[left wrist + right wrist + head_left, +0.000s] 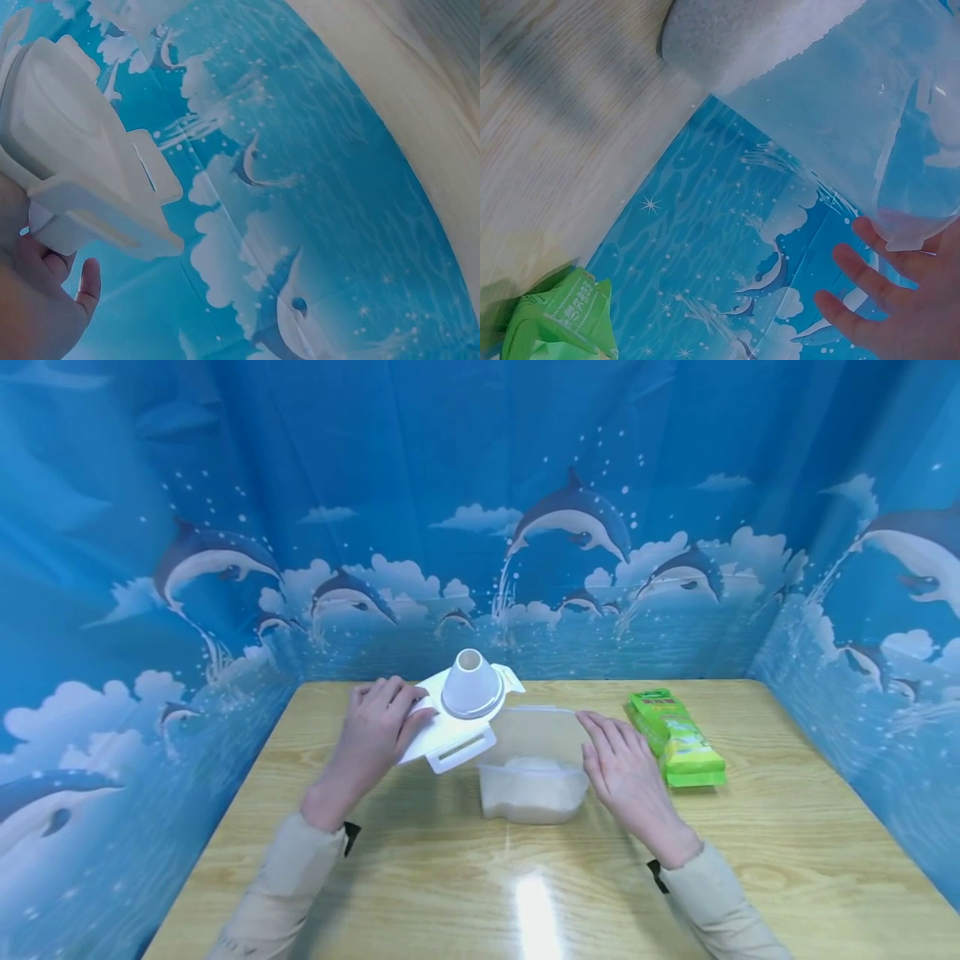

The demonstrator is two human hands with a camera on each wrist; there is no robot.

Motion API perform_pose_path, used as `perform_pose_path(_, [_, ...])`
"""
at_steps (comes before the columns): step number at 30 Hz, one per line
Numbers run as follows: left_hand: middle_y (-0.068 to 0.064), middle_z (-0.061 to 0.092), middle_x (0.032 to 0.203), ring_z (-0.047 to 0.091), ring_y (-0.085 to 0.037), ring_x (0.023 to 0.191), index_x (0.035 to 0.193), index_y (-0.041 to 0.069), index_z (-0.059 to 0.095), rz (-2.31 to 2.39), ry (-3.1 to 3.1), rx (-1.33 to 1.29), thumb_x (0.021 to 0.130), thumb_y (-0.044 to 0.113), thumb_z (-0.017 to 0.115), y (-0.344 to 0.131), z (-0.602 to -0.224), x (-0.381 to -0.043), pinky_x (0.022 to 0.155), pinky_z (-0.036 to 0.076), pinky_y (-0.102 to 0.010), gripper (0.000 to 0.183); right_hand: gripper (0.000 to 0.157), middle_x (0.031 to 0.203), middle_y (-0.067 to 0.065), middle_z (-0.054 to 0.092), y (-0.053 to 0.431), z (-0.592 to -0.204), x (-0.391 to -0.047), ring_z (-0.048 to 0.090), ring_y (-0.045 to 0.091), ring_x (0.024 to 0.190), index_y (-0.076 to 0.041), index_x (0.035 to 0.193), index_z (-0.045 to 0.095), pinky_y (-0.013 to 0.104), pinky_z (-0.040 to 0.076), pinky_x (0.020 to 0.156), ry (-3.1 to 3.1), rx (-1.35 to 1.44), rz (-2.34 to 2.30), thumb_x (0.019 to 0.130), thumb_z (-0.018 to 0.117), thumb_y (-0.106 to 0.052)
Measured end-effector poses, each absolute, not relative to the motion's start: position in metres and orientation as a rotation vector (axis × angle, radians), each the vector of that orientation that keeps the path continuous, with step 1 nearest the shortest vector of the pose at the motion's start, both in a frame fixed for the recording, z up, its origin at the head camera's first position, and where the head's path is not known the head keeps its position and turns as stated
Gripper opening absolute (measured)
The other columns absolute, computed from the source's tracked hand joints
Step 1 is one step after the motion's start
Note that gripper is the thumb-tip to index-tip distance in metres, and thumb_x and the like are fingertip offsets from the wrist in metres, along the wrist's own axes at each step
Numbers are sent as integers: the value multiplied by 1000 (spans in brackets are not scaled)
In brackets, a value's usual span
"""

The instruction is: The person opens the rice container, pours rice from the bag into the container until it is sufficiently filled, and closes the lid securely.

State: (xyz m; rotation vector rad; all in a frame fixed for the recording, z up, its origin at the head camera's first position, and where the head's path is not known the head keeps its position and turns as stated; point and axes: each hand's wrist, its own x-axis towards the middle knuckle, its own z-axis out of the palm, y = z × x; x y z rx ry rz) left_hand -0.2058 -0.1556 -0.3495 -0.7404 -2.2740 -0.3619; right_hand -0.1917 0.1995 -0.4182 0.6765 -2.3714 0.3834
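My left hand [378, 727] grips the near-left edge of a white plastic lid [438, 735], thumb on top. A cone-shaped spout [470, 685] stands on the lid, and slotted locking flaps [157, 169] stick out at its sides. The lid is held tilted, up and to the left of a clear plastic container [555, 735]. White granular stuff [532, 797] fills the container's lower part. My right hand [626, 768] touches the container's top right corner, its fingers extended; in the right wrist view the fingers [866, 277] look loosely spread beside that corner.
A green printed bag [678, 743] lies on the wooden table [780, 810], right of the container and just beyond my right hand. A blue dolphin-patterned curtain [420, 460] encloses the table at the back and both sides.
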Motion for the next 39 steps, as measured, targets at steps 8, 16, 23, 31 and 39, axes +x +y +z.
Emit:
perform_pose_path(8, [-6,63,98,58,-26,91,110,9,67,-381,-2335,-770,100,30,65,-130,-345,-208,85,45,-48,24,51,140,19,57,199,-417,-191,53,41,122,2,143,52,56,43,102,-2388,672,409,108,32,-29])
perform_pose_path(16, [-3,64,104,57,-23,97,112,12,68,-371,-2406,-811,102,35,61,-103,-343,-211,90,45,-47,26,49,143,20,54,199,-417,-190,51,39,126,2,145,50,54,37,112,-2444,647,536,107,40,-27])
perform_pose_path(23, [-1,63,105,57,-21,99,111,14,68,-386,-2411,-867,102,36,61,-84,-343,-215,93,43,-47,25,53,144,25,51,201,-412,-190,46,44,133,3,145,48,62,35,112,-2507,553,710,104,52,-30])
perform_pose_path(31, [1,63,105,56,-19,100,112,16,69,-385,-2451,-885,103,38,58,-71,-345,-220,96,42,-46,26,49,142,26,54,208,-410,-193,48,46,132,0,144,52,67,34,110,-2329,459,861,104,54,-29])
perform_pose_path(39, [0,64,106,55,-19,100,111,17,71,-425,-2450,-922,100,37,62,-62,-349,-225,97,42,-47,24,40,139,21,59,214,-408,-197,51,44,129,-3,139,58,65,36,108,-2227,516,887,104,55,-23])
